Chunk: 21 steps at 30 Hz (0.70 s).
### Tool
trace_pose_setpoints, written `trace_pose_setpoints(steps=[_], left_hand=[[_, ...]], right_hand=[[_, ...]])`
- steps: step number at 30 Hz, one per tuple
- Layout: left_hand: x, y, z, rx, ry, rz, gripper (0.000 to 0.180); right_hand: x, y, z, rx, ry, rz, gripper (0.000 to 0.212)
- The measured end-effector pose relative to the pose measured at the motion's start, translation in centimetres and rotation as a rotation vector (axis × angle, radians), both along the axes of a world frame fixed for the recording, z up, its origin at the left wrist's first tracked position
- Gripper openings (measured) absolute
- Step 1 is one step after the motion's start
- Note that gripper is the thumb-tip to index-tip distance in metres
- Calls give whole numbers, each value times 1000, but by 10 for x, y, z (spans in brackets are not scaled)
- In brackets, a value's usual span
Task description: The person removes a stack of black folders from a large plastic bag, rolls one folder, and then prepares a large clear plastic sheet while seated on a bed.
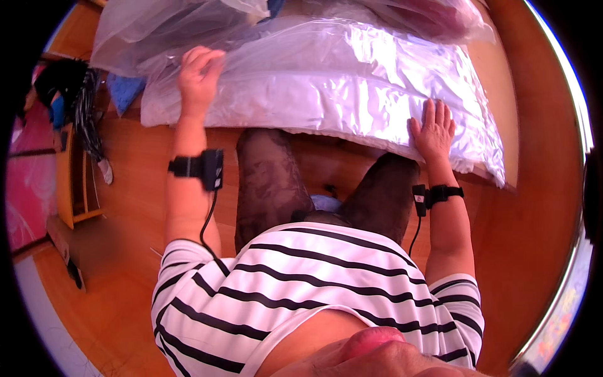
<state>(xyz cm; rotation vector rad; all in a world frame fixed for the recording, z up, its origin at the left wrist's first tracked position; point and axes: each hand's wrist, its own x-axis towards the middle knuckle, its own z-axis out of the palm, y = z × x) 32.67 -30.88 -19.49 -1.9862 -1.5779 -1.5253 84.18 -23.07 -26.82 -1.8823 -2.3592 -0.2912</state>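
Note:
My left hand is raised over the left part of a white padded slab, its thumb and fingers pinched together at a thin clear plastic sheet. The slab looks like a folded quilt or cushion inside shiny clear wrapping; what exactly it is I cannot tell. Near the slab's front right edge, my right hand lies palm down with its fingers stretched out on the glossy wrapping. Both wrists carry black straps with small cabled boxes.
More loose clear plastic is heaped at the far side. The slab rests on a tan board or low table. At the left are a wooden frame, dark clothing and a blue cloth. Wooden flooring surrounds me.

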Motion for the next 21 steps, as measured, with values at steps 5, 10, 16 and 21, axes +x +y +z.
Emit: trace_pose_setpoints(steps=[5,10,16,21], left_hand=[[-7,-58,11,-301,-445,-447,8],[-12,-99,16,-566,-517,-619,7],[-2,-110,15,-621,-542,-637,2],[-3,-118,15,-586,-608,-592,4]], right_hand=[[6,0,-10,169,247,43,100],[-11,1,44,492,193,235,111],[-35,49,103,402,-1,413,78],[-33,52,139,92,-85,622,17]])
